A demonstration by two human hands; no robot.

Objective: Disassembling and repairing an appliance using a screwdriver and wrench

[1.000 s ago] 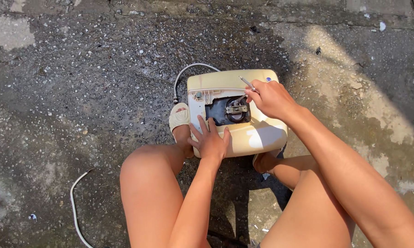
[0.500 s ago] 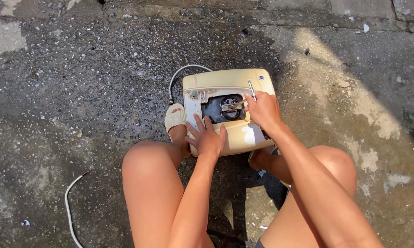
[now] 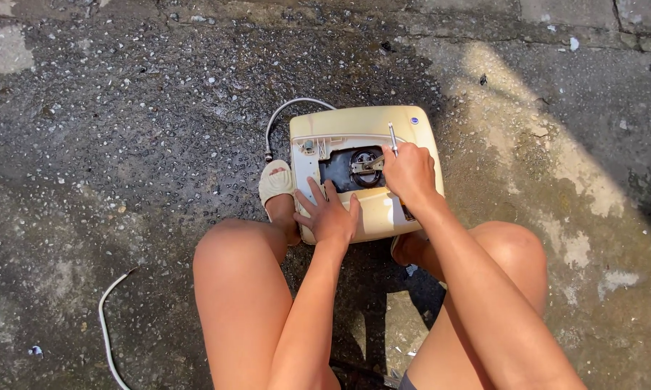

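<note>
A cream-yellow, rounded plastic appliance casing (image 3: 365, 173) lies flat on the rough grey concrete ground (image 3: 123, 130) between the person's knees, its dark square opening (image 3: 354, 170) showing a round metal part inside. The left hand (image 3: 330, 213) rests flat on the casing's near edge with fingers spread, just below the opening. The right hand (image 3: 410, 173) is curled shut around a thin silver metal tool (image 3: 392, 137) at the opening's right side, while a grey cord (image 3: 285, 115) leaves the casing's far left corner beside a beige sandal (image 3: 276, 182).
</note>
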